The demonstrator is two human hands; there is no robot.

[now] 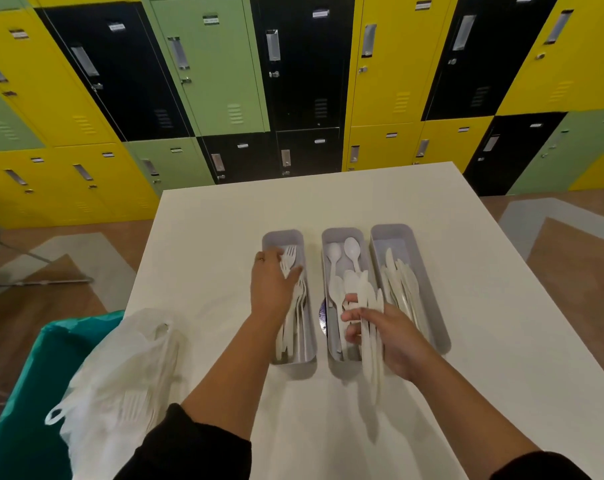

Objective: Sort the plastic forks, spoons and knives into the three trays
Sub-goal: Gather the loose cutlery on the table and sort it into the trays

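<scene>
Three grey trays stand side by side on the white table (466, 341). The left tray (276, 237) holds white forks (298, 317). White spoons (351, 251) lie in the middle tray (328, 237), and white knives (402, 282) fill the right tray (407, 233). My left hand (271, 289) reaches into the left tray and holds a fork (289, 256) near its head. My right hand (387, 334) grips a bunch of white cutlery (371, 348) over the near end of the middle tray; which kinds are in the bunch is not clear.
A white plastic bag (120, 375) with more cutlery inside lies on a teal bin (27, 410) at the table's near left corner. Yellow, green and black lockers (224, 81) line the wall behind. Wooden floor shows on both sides.
</scene>
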